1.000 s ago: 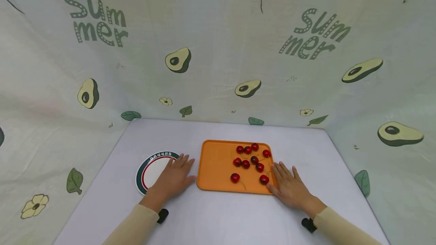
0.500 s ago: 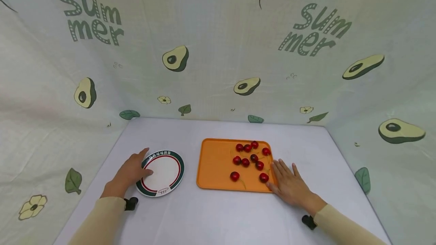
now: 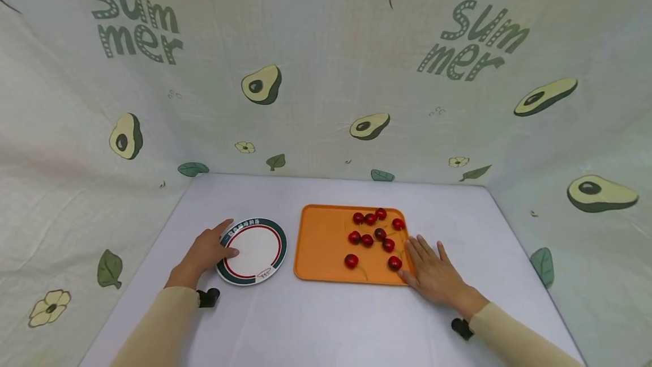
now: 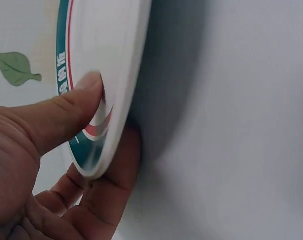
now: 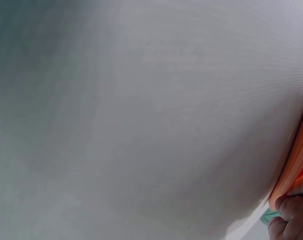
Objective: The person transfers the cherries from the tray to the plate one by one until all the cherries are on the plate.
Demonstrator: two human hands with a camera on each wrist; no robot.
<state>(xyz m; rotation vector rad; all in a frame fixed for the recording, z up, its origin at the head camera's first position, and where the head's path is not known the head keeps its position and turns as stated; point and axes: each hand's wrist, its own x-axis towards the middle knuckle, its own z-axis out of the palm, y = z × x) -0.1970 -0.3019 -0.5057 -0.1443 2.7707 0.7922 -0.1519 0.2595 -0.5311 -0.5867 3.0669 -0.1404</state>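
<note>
A round white plate with a dark green rim band and a red ring is left of the orange tray in the head view. My left hand pinches its left rim: in the left wrist view the thumb lies on top and the fingers are beneath. There the plate's edge stands off the table. Several dark red cherries, with stems, lie in the tray, mostly in its right half. My right hand rests against the tray's right edge, fingers extended; the right wrist view catches only some fingers at the orange rim.
The white table runs back to a cloth backdrop printed with avocados and leaves, which also hangs along both sides. A narrow gap of tabletop separates the plate from the tray. Both wrists carry a small black camera.
My left hand went from the plate's right side to its left rim and took hold of it. In the last half second the plate has shifted right, nearer the tray. My right hand stays put.
</note>
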